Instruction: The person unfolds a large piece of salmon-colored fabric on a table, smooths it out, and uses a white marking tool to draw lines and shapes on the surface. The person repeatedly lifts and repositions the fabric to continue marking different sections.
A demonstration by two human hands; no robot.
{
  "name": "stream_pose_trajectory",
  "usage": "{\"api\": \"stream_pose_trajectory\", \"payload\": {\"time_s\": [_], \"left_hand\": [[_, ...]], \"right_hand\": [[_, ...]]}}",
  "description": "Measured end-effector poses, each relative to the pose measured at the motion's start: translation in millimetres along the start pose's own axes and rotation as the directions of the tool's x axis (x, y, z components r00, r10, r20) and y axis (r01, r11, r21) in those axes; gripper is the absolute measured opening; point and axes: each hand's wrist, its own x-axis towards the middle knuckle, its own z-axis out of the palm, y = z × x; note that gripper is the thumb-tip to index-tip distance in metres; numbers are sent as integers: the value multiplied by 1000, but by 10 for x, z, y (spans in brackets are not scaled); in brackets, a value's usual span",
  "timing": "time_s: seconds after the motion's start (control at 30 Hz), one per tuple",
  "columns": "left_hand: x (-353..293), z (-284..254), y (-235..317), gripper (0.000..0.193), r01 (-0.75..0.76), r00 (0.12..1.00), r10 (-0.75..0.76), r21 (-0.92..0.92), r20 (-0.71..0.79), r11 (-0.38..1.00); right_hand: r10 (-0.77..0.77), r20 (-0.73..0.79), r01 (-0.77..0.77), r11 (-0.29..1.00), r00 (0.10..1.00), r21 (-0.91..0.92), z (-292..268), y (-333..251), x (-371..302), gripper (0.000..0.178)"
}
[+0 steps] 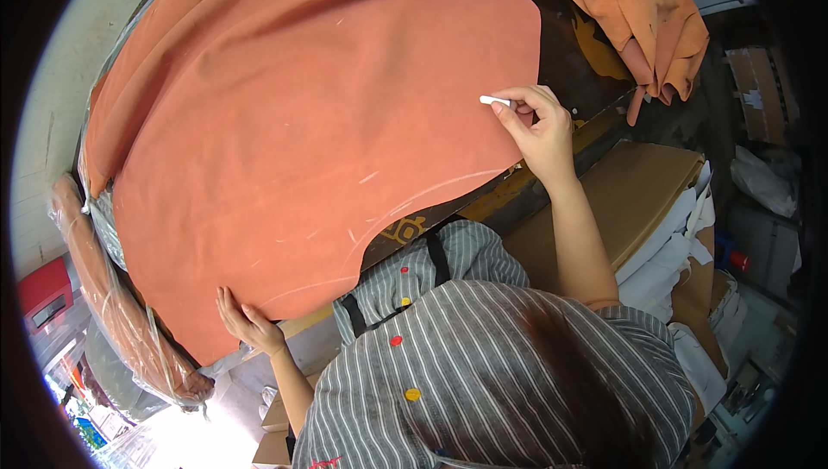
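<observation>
Orange leather sheet point(328, 107) spread over dark surface point(556, 55), far side folded. Looks soft, floppy, probably heavy as whole, unlikely to slip much; best lifted by edge, 2 hands well apart. Left hand point(250, 328): fingers extended, not gripping, laid at sheet's near left edge. Right hand point(543, 124): thumb and fingers pinching 1 white chalk stick point(493, 100) over sheet's right part; from here, can't tell if tip touches.

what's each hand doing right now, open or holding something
Left hand: open, at the near edge of the orange sheet.
Right hand: closed, holding a white chalk-like stick.
</observation>
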Motion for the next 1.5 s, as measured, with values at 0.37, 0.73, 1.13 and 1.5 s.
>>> {"api": "stream_pose_trajectory", "payload": {"time_s": [0.37, 0.73, 1.13, 1.5], "left_hand": [[-71, -69, -405, 60, 492, 825, -455, 29, -334, 870], [-594, -366, -2013, 103, 858, 256, -875, -514, 412, 9], [-510, -260, -1664, 111, 898, 89, -936, -434, 340, -72], [-461, -321, -1622, 109, 921, 94, -940, -387, 328, -43]], "right_hand": [[287, -222, -185, 903, 932, 389, -226, 440, 28, 20], [-128, -112, 109, 981, 985, -163, -64, 541, 999, 9], [-129, -63, 126, 991, 990, -53, 8, 434, 845, 8], [56, -28, -54, 997, 998, 59, -247, 395, 692, 4]]}}
